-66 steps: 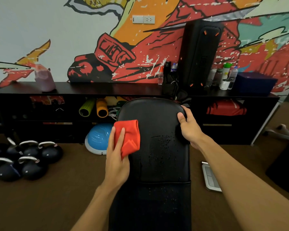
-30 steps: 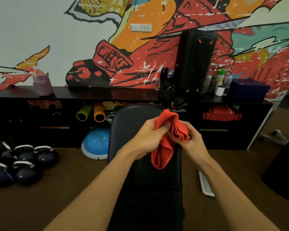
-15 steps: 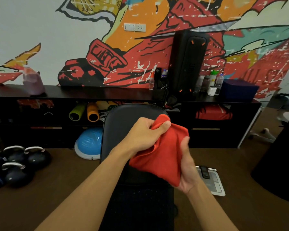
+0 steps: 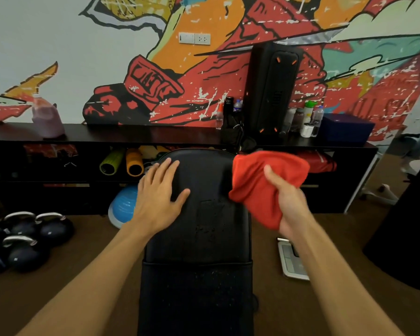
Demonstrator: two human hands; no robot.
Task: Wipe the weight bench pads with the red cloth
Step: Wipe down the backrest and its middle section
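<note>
Mural wall, left hand [image 4: 159, 197] flat on bench pad [image 4: 204, 229], right hand [image 4: 289, 202] gripping red cloth [image 4: 260, 183]

Plain red cloth [image 4: 260, 187] against black bench pads [image 4: 204, 238] flecked with pale specks. Behind — a wall mural [image 4: 204, 76] in red, orange, teal and black on white. Green [image 4: 110, 162] and orange rollers [image 4: 134, 163]; blue dome [image 4: 123, 206]; dark kettlebells [image 4: 22, 238] — silver handles.

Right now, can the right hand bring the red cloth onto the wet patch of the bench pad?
Probably yes: the right hand holds the red cloth beside the bench pad, nothing between.
</note>
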